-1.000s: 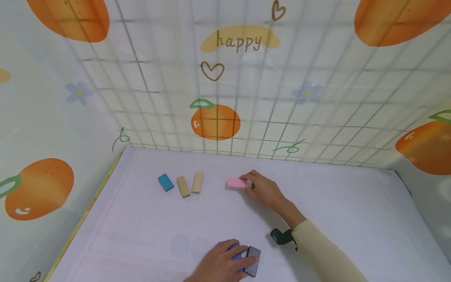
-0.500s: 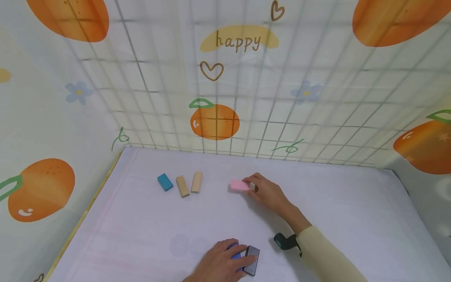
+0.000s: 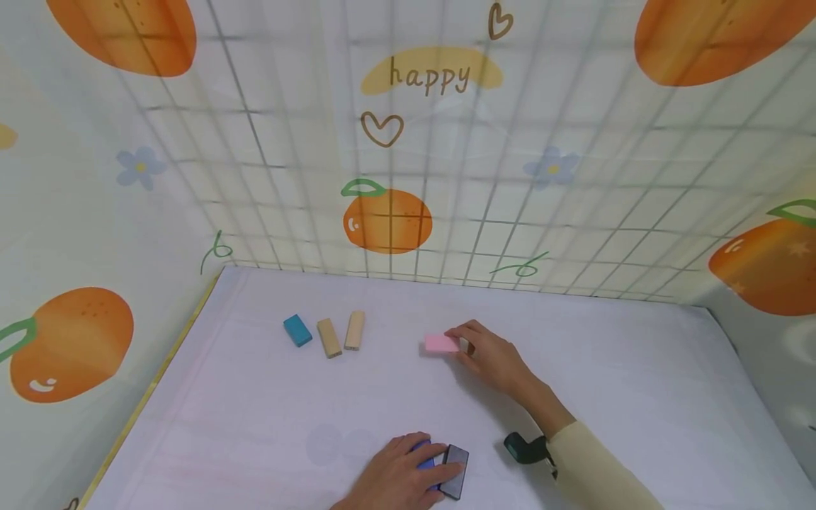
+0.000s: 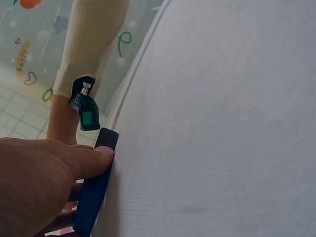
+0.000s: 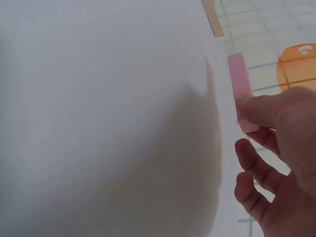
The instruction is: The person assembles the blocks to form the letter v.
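Observation:
My right hand pinches a small pink block by its right end. In the right wrist view the thumb lies on the pink block, a little off the white tabletop, while the other visible fingers are loosely bent. At the near edge my left hand holds a blue block, partly hidden by the fingers. One left fingertip rests on a dark grey block just right of it. In the left wrist view the thumb presses the side of the blue block.
Left of the pink block, a turquoise block and two plain wooden blocks, one tan and one paler, lie apart on the white table. A patterned curtain stands behind it.
My right hand has drawn the pink block to the right and slightly nearer to me. The left hand and its blocks have stayed put.

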`<state>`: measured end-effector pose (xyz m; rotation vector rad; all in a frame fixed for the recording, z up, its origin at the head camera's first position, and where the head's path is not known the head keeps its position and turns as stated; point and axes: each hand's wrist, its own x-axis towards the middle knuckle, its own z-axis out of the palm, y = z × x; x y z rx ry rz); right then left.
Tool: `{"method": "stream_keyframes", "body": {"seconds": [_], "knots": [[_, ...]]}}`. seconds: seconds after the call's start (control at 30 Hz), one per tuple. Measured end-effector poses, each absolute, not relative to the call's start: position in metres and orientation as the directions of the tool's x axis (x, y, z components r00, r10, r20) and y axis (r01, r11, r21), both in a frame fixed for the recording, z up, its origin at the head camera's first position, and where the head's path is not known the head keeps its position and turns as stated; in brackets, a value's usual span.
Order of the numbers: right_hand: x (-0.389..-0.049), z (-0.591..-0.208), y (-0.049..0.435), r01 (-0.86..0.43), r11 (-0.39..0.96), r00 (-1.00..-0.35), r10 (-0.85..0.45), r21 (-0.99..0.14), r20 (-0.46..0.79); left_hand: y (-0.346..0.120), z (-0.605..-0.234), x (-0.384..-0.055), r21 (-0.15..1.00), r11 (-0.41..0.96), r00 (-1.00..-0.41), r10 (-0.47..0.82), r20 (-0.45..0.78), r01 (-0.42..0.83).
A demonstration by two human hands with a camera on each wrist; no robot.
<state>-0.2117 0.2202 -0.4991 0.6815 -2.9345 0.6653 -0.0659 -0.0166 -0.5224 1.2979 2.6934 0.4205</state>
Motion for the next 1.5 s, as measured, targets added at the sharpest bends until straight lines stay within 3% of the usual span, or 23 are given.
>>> {"method": "stream_keyframes", "body": {"seconds": [0.47, 0.67, 1.07, 1.3, 1.5], "knots": [[-0.198, -0.498, 0.232, -0.46, 0.796, -0.888, -0.424, -0.393, 0.18, -0.017, -0.525, -0.065, 0.283, 0.583, -0.617, 0.786, 0.044, 0.762], [-0.192, -0.497, 0.24, -0.496, 0.738, -0.866, -0.456, -0.458, 0.203, -0.018, -0.525, -0.065, 0.27, 0.572, -0.61, 0.788, 0.08, 0.775], [-0.183, -0.496, 0.249, -0.496, 0.75, -0.865, -0.471, -0.438, 0.174, -0.018, -0.524, -0.065, 0.273, 0.574, -0.611, 0.788, 0.073, 0.772], [-0.177, -0.49, 0.257, -0.492, 0.757, -0.862, -0.493, -0.43, 0.118, -0.017, -0.522, -0.066, 0.298, 0.585, -0.615, 0.788, 0.009, 0.755], [-0.174, -0.488, 0.261, -0.486, 0.761, -0.859, -0.507, -0.431, 0.074, -0.017, -0.524, -0.067, 0.308, 0.578, -0.616, 0.787, 0.038, 0.756]]}}
